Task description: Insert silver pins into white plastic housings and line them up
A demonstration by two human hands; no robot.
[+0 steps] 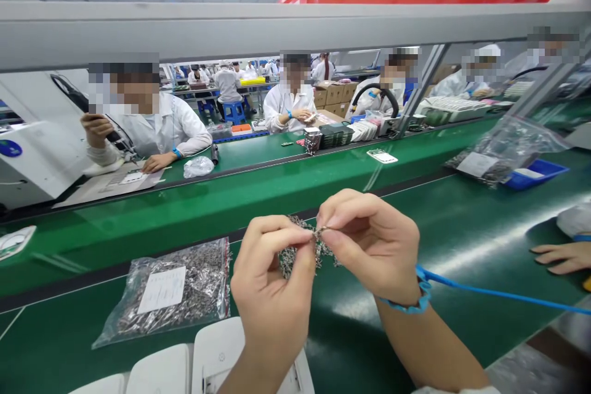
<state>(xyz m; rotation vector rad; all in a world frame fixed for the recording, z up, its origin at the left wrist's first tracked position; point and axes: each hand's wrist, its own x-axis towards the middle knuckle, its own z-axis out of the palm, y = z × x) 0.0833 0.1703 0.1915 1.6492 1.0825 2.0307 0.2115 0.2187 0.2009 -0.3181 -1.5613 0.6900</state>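
Note:
Fingertips to fingertips above the green work surface, my left hand [274, 283] and my right hand [376, 243] both pinch a tiny metal piece [317, 233]. Its exact shape is too small to make out. Behind my fingers lies a loose pile of small silvery metal parts [287, 261], partly hidden by my hands. A blue wrist strap [409, 303] with a blue cord circles my right wrist. To the left of my left hand rests a clear zip bag [203, 283] full of similar metal parts, with a white label. White plastic housings [159, 372] stand in a row below it, partly behind my left forearm.
A green conveyor belt [272, 178] runs across beyond my hands, carrying a white part [382, 156]. At right are another parts bag [484, 163], a blue tray [538, 173] and another person's hand [566, 257]. A grey beam [231, 28] crosses overhead; people work opposite.

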